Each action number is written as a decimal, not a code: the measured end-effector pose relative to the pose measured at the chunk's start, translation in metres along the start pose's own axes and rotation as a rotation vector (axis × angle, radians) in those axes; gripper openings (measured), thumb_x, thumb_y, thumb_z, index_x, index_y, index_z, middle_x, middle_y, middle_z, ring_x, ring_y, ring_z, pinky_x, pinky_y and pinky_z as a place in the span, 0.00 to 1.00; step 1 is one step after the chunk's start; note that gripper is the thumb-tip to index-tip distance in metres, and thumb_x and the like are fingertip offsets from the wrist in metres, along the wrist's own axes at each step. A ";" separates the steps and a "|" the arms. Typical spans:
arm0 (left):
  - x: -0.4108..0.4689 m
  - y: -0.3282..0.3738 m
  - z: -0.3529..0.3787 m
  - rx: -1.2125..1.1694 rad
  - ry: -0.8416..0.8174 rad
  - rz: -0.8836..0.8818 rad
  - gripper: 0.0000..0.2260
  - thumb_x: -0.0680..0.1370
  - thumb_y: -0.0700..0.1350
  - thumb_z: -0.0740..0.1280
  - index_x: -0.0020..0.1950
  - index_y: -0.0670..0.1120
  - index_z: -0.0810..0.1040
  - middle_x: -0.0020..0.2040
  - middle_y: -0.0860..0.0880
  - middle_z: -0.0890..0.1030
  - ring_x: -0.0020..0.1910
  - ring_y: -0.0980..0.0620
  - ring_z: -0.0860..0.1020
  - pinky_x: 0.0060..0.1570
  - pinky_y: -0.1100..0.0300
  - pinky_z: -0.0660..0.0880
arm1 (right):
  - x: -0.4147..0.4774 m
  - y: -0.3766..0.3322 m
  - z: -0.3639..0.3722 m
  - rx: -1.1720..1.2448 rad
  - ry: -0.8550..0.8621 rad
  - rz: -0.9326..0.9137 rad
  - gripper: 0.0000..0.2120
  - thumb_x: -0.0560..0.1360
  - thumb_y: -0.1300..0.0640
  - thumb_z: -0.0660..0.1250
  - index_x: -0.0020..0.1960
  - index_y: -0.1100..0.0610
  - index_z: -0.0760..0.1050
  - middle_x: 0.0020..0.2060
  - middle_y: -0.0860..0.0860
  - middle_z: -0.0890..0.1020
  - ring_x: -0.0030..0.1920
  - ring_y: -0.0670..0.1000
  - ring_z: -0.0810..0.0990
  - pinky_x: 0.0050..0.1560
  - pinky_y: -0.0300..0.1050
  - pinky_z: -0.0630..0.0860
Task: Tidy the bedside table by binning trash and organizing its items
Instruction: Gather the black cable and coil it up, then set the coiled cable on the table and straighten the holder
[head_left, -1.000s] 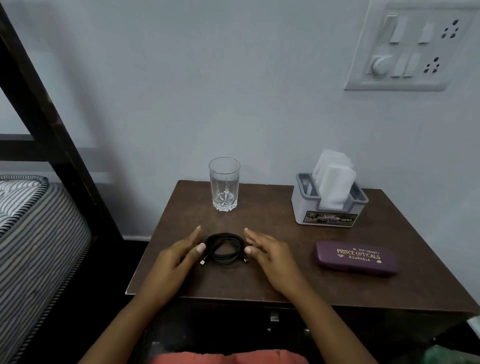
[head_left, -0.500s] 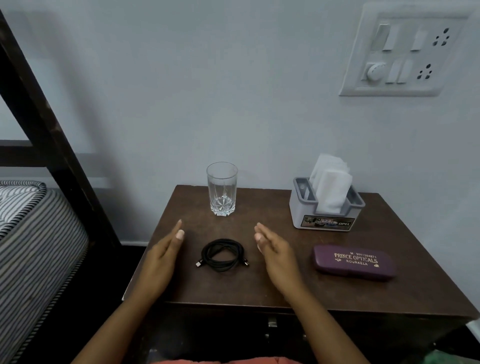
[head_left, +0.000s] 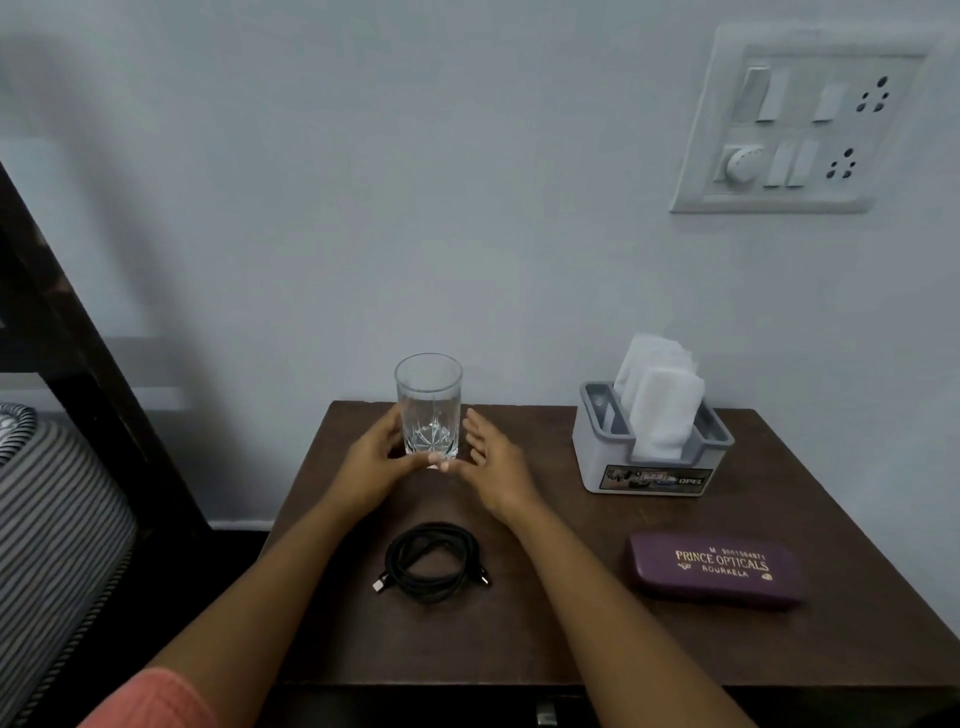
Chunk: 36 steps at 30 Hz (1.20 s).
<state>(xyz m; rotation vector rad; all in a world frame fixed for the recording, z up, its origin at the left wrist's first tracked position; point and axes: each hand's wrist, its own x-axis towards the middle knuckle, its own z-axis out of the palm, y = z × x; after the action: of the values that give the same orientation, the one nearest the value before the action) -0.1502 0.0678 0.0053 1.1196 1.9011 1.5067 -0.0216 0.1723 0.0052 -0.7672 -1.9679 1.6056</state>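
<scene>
A clear empty glass (head_left: 429, 402) stands upright at the back of the dark wooden bedside table (head_left: 597, 639). My left hand (head_left: 374, 462) wraps around its lower left side, thumb across the front of the base. My right hand (head_left: 493, 457) is open beside the glass's right side, with a small gap at the fingers and its thumb near the base. A coiled black cable (head_left: 431, 564) lies on the table in front of the hands, between my forearms. A maroon spectacle case (head_left: 719, 569) lies at the front right.
A grey tissue holder (head_left: 649, 467) with white tissues stands at the back right. The wall with a switchboard (head_left: 800, 124) rises directly behind the table. A dark bed frame (head_left: 78, 364) and striped mattress (head_left: 47, 545) are on the left.
Both hands left the coiled cable, spread apart, then moved forward to the glass at the back. The cable stays on the table. The view has tilted down.
</scene>
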 end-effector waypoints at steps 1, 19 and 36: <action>0.003 0.000 0.003 -0.014 0.020 0.015 0.27 0.68 0.37 0.75 0.57 0.65 0.73 0.55 0.61 0.82 0.59 0.58 0.78 0.59 0.61 0.73 | 0.004 -0.001 0.000 0.000 -0.018 -0.016 0.36 0.69 0.69 0.71 0.72 0.61 0.60 0.69 0.58 0.69 0.69 0.53 0.69 0.62 0.30 0.66; -0.023 -0.002 0.013 -0.133 0.033 0.011 0.25 0.66 0.37 0.76 0.55 0.61 0.76 0.53 0.55 0.84 0.57 0.55 0.80 0.61 0.56 0.74 | -0.020 0.007 -0.005 0.006 -0.056 -0.063 0.28 0.69 0.72 0.70 0.66 0.58 0.70 0.53 0.49 0.79 0.47 0.33 0.77 0.45 0.25 0.73; -0.135 0.011 -0.001 -0.078 0.037 -0.013 0.36 0.54 0.62 0.79 0.60 0.57 0.77 0.55 0.62 0.82 0.56 0.66 0.77 0.52 0.76 0.71 | -0.115 0.023 -0.011 -0.050 -0.059 -0.111 0.23 0.70 0.55 0.72 0.62 0.45 0.72 0.61 0.46 0.76 0.61 0.39 0.75 0.62 0.35 0.71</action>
<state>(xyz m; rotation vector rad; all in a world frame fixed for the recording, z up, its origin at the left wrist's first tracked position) -0.0717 -0.0428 -0.0006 1.0500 1.8538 1.5910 0.0721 0.1050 -0.0173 -0.6244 -2.0619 1.5358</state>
